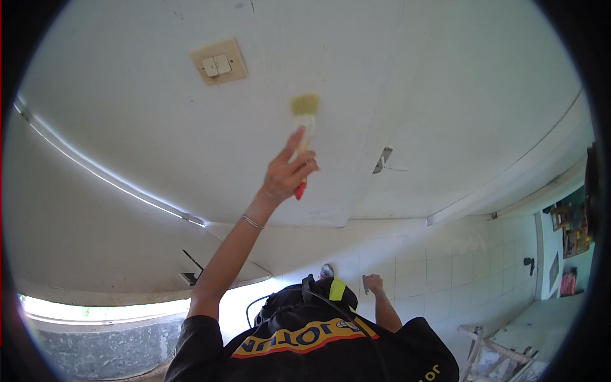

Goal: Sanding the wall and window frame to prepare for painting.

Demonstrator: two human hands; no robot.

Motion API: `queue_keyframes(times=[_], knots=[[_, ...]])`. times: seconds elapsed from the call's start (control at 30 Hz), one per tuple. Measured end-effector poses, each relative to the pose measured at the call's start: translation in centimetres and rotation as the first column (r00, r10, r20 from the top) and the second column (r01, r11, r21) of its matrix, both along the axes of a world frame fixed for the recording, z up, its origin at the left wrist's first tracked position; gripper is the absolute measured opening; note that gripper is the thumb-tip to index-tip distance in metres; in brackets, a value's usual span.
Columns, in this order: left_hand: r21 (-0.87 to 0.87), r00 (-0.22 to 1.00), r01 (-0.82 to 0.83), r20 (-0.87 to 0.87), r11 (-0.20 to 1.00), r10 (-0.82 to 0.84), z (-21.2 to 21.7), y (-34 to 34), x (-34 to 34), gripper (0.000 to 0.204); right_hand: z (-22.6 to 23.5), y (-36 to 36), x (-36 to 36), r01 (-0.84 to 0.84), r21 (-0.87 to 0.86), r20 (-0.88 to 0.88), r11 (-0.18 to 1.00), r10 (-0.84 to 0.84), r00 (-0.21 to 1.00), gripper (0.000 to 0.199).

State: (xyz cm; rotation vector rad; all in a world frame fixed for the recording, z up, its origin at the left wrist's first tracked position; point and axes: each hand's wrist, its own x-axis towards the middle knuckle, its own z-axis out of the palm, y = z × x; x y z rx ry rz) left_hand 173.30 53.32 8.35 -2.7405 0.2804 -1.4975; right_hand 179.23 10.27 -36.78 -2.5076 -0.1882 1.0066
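My left hand (pixel 289 170), with a thin bracelet at the wrist, is stretched up in front of the pale wall (pixel 347 76). Its fingers close around a paintbrush (pixel 306 122) with yellowish bristles, a whitish collar and a red handle end. The bristles point up and look slightly blurred; whether they touch the wall I cannot tell. A beige double light switch (pixel 219 62) is above and left of the brush. Low by my body, my right hand (pixel 374 283) is closed on a thin grey flat tool (pixel 365 284), seen edge-on, whose kind is unclear.
Right of the brush, a small wall box (pixel 382 160) has a loose white wire. A door panel (pixel 95 248) with a dark handle (pixel 191 275) stands at the left. Pale floor tiles (pixel 439 274) lie below. A paint-marked wooden frame (pixel 496 353) stands at the lower right.
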Motion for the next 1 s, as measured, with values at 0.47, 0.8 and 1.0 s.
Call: queue_keyframes(times=[0.47,0.8,1.0], knots=[[-0.167,0.901,0.265,-0.307,0.95,-0.306,-8.9,-7.3,5.2,0.024,-7.0,-9.4,-4.0,-0.009,-0.065,-0.046,0.998,0.006,0.999,0.052],[-0.293,0.82,0.162,-0.491,0.942,-0.294,-15.9,-8.4,1.6,0.019,-1.7,3.2,2.4,0.41,0.372,-0.321,0.833,-0.299,0.899,0.029],[-0.119,0.868,0.103,-0.473,0.988,-0.147,-14.3,-6.6,2.6,0.017,4.0,12.6,1.5,0.658,0.494,-0.62,0.568,-0.3,0.725,0.031]])
